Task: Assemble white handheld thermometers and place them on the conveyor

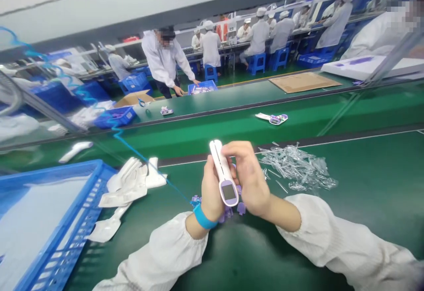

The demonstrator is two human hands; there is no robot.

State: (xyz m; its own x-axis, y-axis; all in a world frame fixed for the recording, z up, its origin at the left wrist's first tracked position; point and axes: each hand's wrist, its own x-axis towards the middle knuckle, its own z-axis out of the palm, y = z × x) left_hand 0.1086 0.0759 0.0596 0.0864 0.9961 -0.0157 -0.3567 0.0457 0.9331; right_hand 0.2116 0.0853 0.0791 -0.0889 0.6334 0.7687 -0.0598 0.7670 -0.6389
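A white handheld device (220, 163) with a purple-framed grey screen lies tilted between my hands, screen end towards me. My left hand (212, 194), with a blue wrist strap (204, 217), is closed around its left side, thumb along the edge. My right hand (250, 178) bends over the right side, fingertips on the white body near a dark lengthwise slot. Some of its fingers are hidden behind the device. Below my hands, small purple plastic parts (241, 208) lie on the green bench, partly covered.
White plastic shells (127, 183) are piled beside a blue crate (82, 202) on the left. Clear plastic pieces (294, 167) lie in a heap on the right. A coiled blue cord (132, 145) runs to my wrist. Beyond, another part-built device (276, 119) lies on the green belt; a co-worker (165, 61) reaches into a bin.
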